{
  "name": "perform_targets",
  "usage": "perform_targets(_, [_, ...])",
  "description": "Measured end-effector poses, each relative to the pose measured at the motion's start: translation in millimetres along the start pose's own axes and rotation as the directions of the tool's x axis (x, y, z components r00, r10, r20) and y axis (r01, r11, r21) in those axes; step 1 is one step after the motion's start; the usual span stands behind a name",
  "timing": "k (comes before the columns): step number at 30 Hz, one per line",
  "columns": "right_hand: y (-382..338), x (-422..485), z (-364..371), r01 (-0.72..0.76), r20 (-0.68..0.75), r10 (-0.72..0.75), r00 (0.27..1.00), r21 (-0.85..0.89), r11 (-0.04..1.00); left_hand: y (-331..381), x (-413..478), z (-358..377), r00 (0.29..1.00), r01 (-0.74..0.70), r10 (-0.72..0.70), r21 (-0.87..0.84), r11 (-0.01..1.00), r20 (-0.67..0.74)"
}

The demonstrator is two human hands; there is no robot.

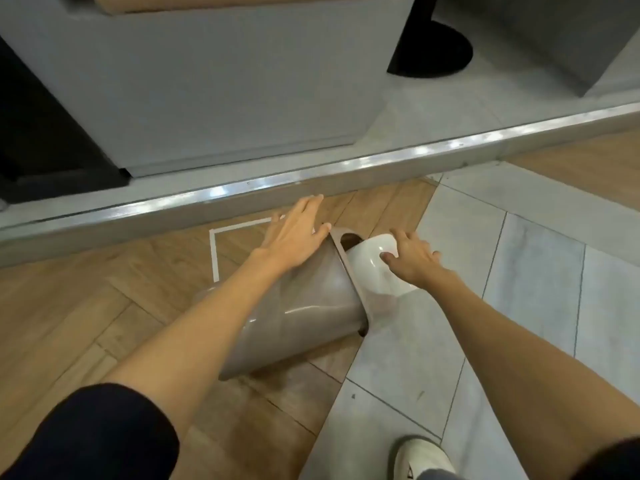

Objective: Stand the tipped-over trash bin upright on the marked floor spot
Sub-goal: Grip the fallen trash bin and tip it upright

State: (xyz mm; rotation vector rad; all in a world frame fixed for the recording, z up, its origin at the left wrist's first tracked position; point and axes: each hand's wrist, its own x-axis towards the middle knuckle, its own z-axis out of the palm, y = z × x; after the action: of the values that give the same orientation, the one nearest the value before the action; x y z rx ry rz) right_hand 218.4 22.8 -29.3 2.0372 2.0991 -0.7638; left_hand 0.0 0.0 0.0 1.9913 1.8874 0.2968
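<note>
A taupe trash bin (304, 306) lies tipped on its side on the floor, its mouth toward the upper right. Its white swing lid (374, 268) hangs out of the rim. My left hand (298, 233) lies flat with fingers spread on the bin's upper side near the rim. My right hand (412, 258) rests open on the white lid, fingers spread. A white tape outline (214, 254) marks a square on the wooden floor just left of and behind the bin; my left arm hides part of it.
A metal threshold strip (311, 174) runs across just beyond the mark, with a grey cabinet (207, 81) behind it. Grey tiles (502, 306) cover the floor to the right. My white shoe (422, 455) stands at the bottom right. A black round stand base (436, 53) sits far back.
</note>
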Motion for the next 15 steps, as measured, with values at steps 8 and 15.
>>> perform_targets(8, [7.9,-14.3,46.1,-0.263,0.092,0.247,0.965,0.384,0.885,44.5,-21.7,43.3,0.927,0.287,-0.329,-0.227,0.931,-0.179])
perform_targets(15, [7.1,-22.3,70.8,-0.322,0.019,0.497,0.867,0.783,0.532,52.5,-12.5,44.9,0.913,0.397,-0.406,-0.306,0.865,0.037])
